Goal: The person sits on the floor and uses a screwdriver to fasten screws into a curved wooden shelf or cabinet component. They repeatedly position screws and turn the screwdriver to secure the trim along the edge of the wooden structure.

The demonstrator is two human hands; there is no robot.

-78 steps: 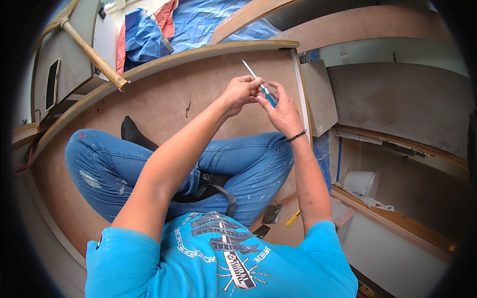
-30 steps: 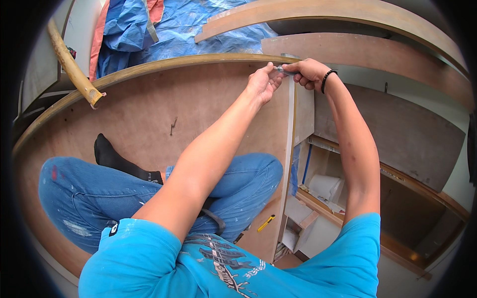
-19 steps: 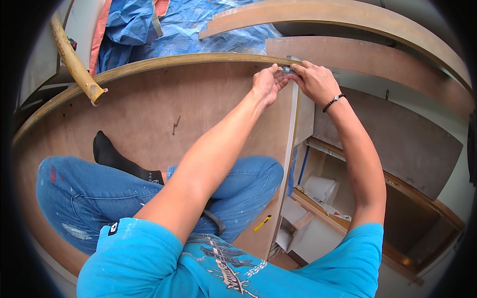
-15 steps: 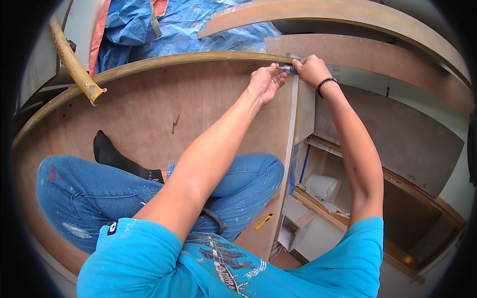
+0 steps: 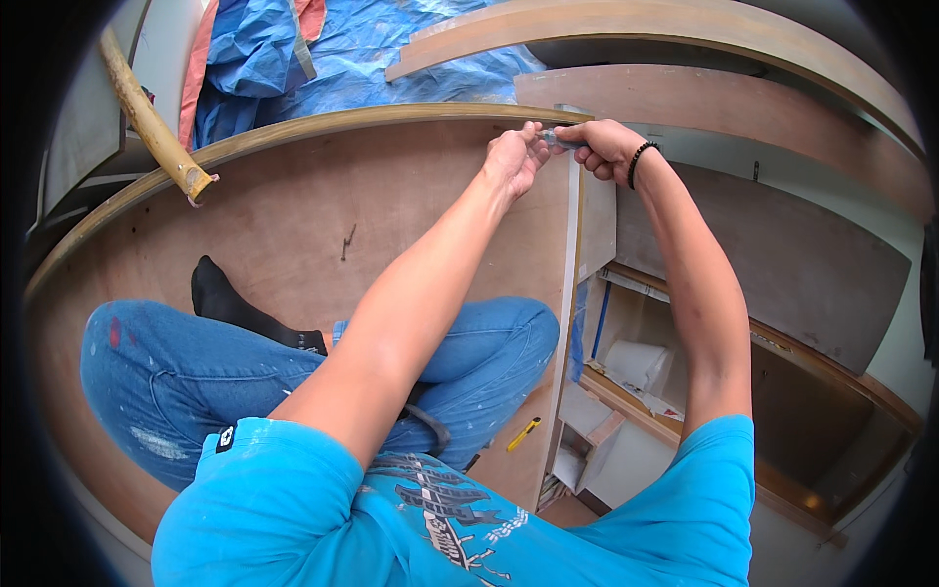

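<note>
Out at arm's length, my right hand (image 5: 608,149) is closed round what looks like a screwdriver (image 5: 561,141) with a clear, bluish handle. Its slim end points left to my left hand (image 5: 514,157), whose thumb and fingertips pinch together at it. Whether a screw sits between those fingers is too small to tell. Both hands are just below a long wooden edge strip (image 5: 381,117), near the corner of the wooden panel (image 5: 430,186) I sit on. Small dark metal pieces (image 5: 347,243) lie on this panel.
A yellow utility knife (image 5: 523,433) lies right of my knee. A bamboo pole (image 5: 156,127) juts in at the left. Beyond the strip are a blue tarp (image 5: 391,68) and long boards (image 5: 665,27). Lower at the right stands an open wooden cabinet (image 5: 802,421).
My right hand has turned and tilted about the tool, with its fingers now showing underneath. The left hand stays at the tool's end, shifted slightly left. The view has moved a little.
</note>
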